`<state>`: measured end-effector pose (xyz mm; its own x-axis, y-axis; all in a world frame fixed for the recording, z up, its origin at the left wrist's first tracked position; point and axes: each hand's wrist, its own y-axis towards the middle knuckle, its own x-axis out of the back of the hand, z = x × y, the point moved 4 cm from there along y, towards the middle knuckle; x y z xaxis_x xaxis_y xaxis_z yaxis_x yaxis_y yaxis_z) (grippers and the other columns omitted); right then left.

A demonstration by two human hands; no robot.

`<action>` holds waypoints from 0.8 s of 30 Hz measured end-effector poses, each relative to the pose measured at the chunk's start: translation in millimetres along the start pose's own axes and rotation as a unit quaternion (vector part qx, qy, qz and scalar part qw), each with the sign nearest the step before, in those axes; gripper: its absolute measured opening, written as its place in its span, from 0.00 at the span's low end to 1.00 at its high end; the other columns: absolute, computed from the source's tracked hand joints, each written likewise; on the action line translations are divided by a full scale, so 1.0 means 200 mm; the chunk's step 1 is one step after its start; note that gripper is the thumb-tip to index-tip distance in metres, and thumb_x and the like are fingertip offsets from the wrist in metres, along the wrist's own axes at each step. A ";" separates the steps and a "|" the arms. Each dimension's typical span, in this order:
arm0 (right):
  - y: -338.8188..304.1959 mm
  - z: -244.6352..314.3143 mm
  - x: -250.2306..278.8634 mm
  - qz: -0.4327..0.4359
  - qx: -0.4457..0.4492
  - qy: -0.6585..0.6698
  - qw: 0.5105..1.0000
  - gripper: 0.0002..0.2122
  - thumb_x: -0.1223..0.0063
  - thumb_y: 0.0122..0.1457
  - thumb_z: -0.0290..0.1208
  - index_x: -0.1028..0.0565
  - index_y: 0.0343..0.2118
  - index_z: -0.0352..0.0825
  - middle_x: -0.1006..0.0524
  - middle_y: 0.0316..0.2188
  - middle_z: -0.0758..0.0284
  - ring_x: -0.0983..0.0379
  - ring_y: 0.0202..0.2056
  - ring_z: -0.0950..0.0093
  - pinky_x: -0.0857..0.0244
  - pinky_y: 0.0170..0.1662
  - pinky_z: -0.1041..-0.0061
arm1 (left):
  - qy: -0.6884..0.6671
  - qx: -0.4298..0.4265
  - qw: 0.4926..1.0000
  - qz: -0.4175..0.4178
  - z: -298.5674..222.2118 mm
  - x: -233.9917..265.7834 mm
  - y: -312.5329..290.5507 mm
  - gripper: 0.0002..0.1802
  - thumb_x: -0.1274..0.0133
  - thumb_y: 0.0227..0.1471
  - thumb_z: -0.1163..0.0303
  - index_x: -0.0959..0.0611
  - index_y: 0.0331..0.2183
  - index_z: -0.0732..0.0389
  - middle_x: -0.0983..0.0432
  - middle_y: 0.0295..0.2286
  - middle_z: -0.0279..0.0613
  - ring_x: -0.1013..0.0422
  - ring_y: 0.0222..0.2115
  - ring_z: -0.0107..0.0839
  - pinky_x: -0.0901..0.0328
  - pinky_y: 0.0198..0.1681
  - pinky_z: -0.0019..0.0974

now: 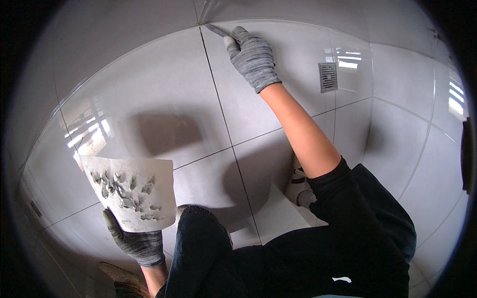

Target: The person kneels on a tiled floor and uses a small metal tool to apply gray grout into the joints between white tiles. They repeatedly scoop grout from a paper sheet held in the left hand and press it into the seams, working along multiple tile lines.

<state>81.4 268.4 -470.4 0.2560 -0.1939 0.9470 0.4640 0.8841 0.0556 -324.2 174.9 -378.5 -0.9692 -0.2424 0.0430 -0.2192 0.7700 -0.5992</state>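
My left hand (136, 246), in a grey knit glove, grips the lower edge of a white sheet of paper or thin card (160, 174). Grey blobs of paste (130, 202) are smeared across the sheet's face. Far ahead, my right hand (254, 58), also gloved in grey, is closed around a slim, flat-looking tool (216, 30). The tool's tip reaches the joint where floor and wall meet, near the top of a dark floor seam (214, 84). Fingers cover the rest of the tool, so its exact kind cannot be made out.
Glossy light-grey tiles cover the floor (268, 119) and walls (402, 74). A square drain grate (328, 77) lies right of my right forearm. A smaller dark grate (36, 208) is at far left. My bent knee (201, 233) rises beside the sheet.
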 end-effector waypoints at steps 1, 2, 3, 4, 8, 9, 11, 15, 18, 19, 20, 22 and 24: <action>0.00 0.01 0.01 -0.004 0.002 -0.002 1.000 0.13 0.56 0.56 0.43 0.28 0.32 0.37 0.25 0.20 0.57 0.27 0.25 0.57 0.34 0.30 0.59 | 0.022 -0.015 1.000 0.006 0.00 0.00 0.00 0.29 0.64 0.59 0.54 0.41 0.56 0.59 0.43 0.54 0.47 0.43 0.53 0.41 0.44 0.54 0.50; 0.00 0.01 0.02 -0.002 -0.005 -0.005 1.000 0.13 0.56 0.56 0.43 0.28 0.32 0.37 0.25 0.20 0.57 0.27 0.25 0.57 0.34 0.30 0.59 | 0.018 -0.014 1.000 -0.008 0.01 0.01 0.00 0.28 0.64 0.59 0.54 0.41 0.56 0.59 0.43 0.55 0.47 0.42 0.53 0.41 0.43 0.54 0.50; 0.00 0.02 0.03 -0.006 -0.002 -0.008 1.000 0.14 0.56 0.56 0.43 0.28 0.32 0.37 0.25 0.21 0.57 0.27 0.25 0.57 0.34 0.31 0.59 | 0.011 -0.011 1.000 0.006 0.01 0.01 0.00 0.28 0.64 0.59 0.55 0.41 0.56 0.59 0.44 0.55 0.47 0.42 0.53 0.41 0.43 0.54 0.50; 0.00 0.02 0.03 -0.002 -0.009 -0.013 1.000 0.14 0.56 0.56 0.43 0.28 0.32 0.37 0.25 0.21 0.57 0.27 0.25 0.57 0.34 0.31 0.59 | -0.022 0.008 1.000 0.000 0.02 0.02 0.00 0.28 0.64 0.59 0.55 0.41 0.56 0.59 0.44 0.55 0.47 0.42 0.53 0.42 0.43 0.54 0.50; 0.00 -0.09 0.02 0.012 -0.050 -0.043 0.998 0.14 0.56 0.56 0.43 0.28 0.33 0.35 0.25 0.23 0.57 0.27 0.28 0.57 0.34 0.32 0.59 | 0.191 -0.141 0.971 0.002 -0.02 0.01 0.00 0.54 0.31 0.30 0.71 0.44 0.57 0.63 0.43 0.53 0.51 0.40 0.51 0.41 0.40 0.53 0.45; -0.01 -0.14 0.03 -0.006 -0.045 -0.055 0.997 0.14 0.58 0.56 0.41 0.29 0.34 0.36 0.25 0.23 0.56 0.27 0.27 0.57 0.33 0.32 0.58 | 0.118 -0.114 0.986 0.012 -0.01 0.02 0.00 0.44 0.42 0.40 0.65 0.43 0.57 0.61 0.43 0.54 0.49 0.40 0.51 0.42 0.41 0.53 0.47; -0.01 -0.29 0.08 -0.070 0.000 -0.076 0.995 0.12 0.60 0.56 0.38 0.30 0.36 0.36 0.25 0.22 0.56 0.27 0.26 0.56 0.33 0.32 0.57 | 0.005 -0.014 1.000 0.002 0.03 0.04 0.00 0.31 0.59 0.54 0.58 0.42 0.57 0.58 0.44 0.55 0.47 0.41 0.52 0.42 0.42 0.54 0.50; -0.06 -0.78 0.30 -0.130 -0.133 -0.140 0.973 0.12 0.58 0.55 0.38 0.28 0.30 0.34 0.25 0.24 0.55 0.27 0.29 0.56 0.33 0.34 0.62 | -0.035 -0.016 0.999 0.037 0.02 0.03 0.00 0.27 0.65 0.59 0.56 0.42 0.57 0.57 0.45 0.55 0.45 0.42 0.53 0.43 0.44 0.54 0.51; -0.15 -1.00 0.51 -0.161 -0.195 -0.094 0.963 0.13 0.59 0.56 0.38 0.28 0.28 0.33 0.25 0.27 0.55 0.28 0.31 0.58 0.35 0.35 0.62 | 0.118 -0.121 0.983 0.066 -0.01 0.00 0.00 0.32 0.56 0.52 0.58 0.42 0.57 0.58 0.44 0.55 0.46 0.42 0.53 0.42 0.44 0.55 0.49; -0.19 -0.99 0.56 -0.145 -0.201 -0.110 0.962 0.13 0.59 0.57 0.39 0.28 0.28 0.33 0.25 0.27 0.56 0.28 0.32 0.58 0.35 0.34 0.62 | 0.031 -0.060 0.995 0.072 0.00 -0.01 0.01 0.39 0.48 0.45 0.60 0.43 0.57 0.59 0.44 0.54 0.47 0.41 0.52 0.42 0.43 0.54 0.48; -0.24 -0.95 0.61 -0.130 -0.224 -0.133 0.957 0.13 0.59 0.57 0.39 0.28 0.29 0.33 0.25 0.28 0.56 0.28 0.32 0.58 0.35 0.34 0.62 | -0.055 0.001 0.995 0.079 0.01 -0.02 0.02 0.46 0.40 0.39 0.62 0.44 0.57 0.61 0.43 0.54 0.49 0.41 0.52 0.41 0.42 0.54 0.46; -0.30 -0.70 0.60 -0.102 -0.202 -0.066 0.972 0.12 0.59 0.58 0.38 0.28 0.30 0.34 0.26 0.24 0.59 0.29 0.28 0.59 0.36 0.32 0.63 | -0.158 0.090 0.980 0.076 0.00 -0.03 0.04 0.45 0.41 0.41 0.58 0.43 0.57 0.60 0.42 0.53 0.48 0.41 0.52 0.42 0.42 0.54 0.47; -0.42 -0.26 0.57 -0.132 -0.001 -0.003 0.991 0.11 0.54 0.59 0.39 0.27 0.30 0.36 0.32 0.20 0.68 0.37 0.22 0.78 0.37 0.27 0.75 | -0.286 0.180 0.929 0.151 -0.03 -0.07 0.04 0.44 0.43 0.43 0.53 0.42 0.57 0.59 0.40 0.53 0.47 0.41 0.53 0.42 0.43 0.54 0.49</action>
<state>116.1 149.0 -383.4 0.1203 -0.4152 0.9017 0.5165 0.8019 0.3004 -312.7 187.7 -379.9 -0.7397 -0.4006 -0.5407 0.2040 0.6322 -0.7474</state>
